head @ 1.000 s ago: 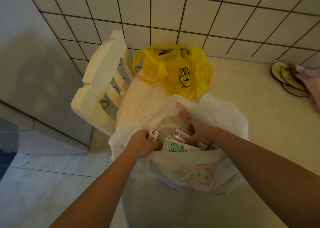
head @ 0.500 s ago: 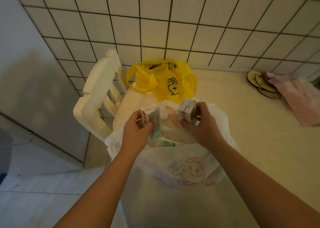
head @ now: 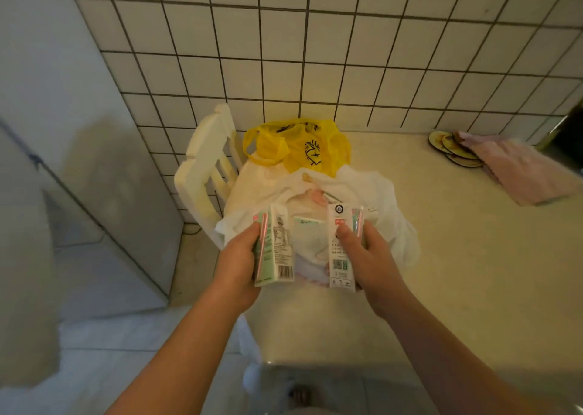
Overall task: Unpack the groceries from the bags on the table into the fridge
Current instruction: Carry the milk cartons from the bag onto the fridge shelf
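Note:
My left hand (head: 238, 264) grips a small green-and-white drink carton (head: 277, 247) with a pink straw on its side. A second carton of the same kind (head: 342, 244) is held in my right hand (head: 367, 256). Both cartons are upright, lifted above the open white plastic bag (head: 391, 212) on the table (head: 473, 272). Another carton (head: 307, 222) shows inside the bag. Behind it lies a yellow plastic bag (head: 296, 146). The grey fridge (head: 94, 200) stands at the left, its door closed.
A white wooden chair (head: 205, 168) stands between the fridge and the table, against the tiled wall. Round coasters (head: 454, 151) and a pink cloth (head: 523, 174) lie at the table's back right. Pale floor tiles (head: 110, 351) spread at the lower left.
Both hands reached into the white bag, each took a carton, and lifted them out toward me. The view has pulled back from the table.

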`<act>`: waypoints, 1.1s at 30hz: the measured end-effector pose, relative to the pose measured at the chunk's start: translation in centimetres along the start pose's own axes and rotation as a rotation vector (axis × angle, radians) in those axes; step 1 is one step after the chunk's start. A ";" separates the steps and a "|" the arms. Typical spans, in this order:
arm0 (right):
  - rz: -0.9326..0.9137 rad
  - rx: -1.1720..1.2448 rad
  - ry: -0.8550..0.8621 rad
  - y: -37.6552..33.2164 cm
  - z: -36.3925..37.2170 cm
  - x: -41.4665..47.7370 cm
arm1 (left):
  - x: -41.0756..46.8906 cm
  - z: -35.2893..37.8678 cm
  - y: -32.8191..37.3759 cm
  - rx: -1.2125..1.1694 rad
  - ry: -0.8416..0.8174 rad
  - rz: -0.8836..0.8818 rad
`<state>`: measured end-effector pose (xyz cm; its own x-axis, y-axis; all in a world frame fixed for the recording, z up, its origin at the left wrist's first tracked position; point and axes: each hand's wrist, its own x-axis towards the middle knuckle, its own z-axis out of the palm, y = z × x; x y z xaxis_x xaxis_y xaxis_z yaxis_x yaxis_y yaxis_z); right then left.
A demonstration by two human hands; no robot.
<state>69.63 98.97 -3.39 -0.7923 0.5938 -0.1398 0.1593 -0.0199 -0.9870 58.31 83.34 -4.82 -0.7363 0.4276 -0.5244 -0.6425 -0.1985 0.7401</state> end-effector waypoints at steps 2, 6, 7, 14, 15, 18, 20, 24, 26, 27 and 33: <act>0.042 -0.020 0.012 0.5 0.4 -2.9 | -2.5 -1.5 -1.4 -0.034 -0.041 -0.101; 0.084 0.024 -0.052 1.8 1.2 -8.8 | -8.0 -4.7 -4.4 -0.044 -0.132 -0.157; 0.097 0.040 -0.074 2.4 1.4 -10.3 | -9.5 -5.5 -5.2 -0.036 -0.132 -0.171; 0.272 0.156 -0.123 5.4 4.7 -19.8 | -18.2 -12.4 -9.6 -0.182 -0.019 -0.255; 0.296 0.169 -0.145 5.5 5.4 -20.9 | -19.2 -13.6 -9.8 -0.209 -0.002 -0.256; 0.376 0.268 -0.279 5.5 8.0 -23.6 | -21.5 -17.3 -10.3 -0.278 0.052 -0.218; 0.426 0.309 -0.378 5.1 10.2 -25.0 | -22.8 -19.9 -10.2 -0.307 0.091 -0.173; 0.602 0.461 -0.499 5.0 15.3 -27.1 | -25.1 -25.3 -9.6 -0.328 0.141 -0.104; 0.711 0.543 -0.533 4.8 18.0 -27.9 | -26.4 -28.0 -9.0 -0.336 0.178 -0.066; 0.743 0.564 -0.552 4.8 19.5 -28.2 | -27.0 -29.4 -8.5 -0.346 0.192 -0.046; 0.742 0.434 -0.628 4.7 30.6 -30.0 | -28.5 -39.8 -5.3 -0.401 0.245 0.034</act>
<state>76.15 56.40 -6.29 -0.7644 -0.2040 -0.6116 0.6022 -0.5648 -0.5643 74.27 37.09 -10.60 -0.7556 0.2037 -0.6226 -0.6132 -0.5545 0.5627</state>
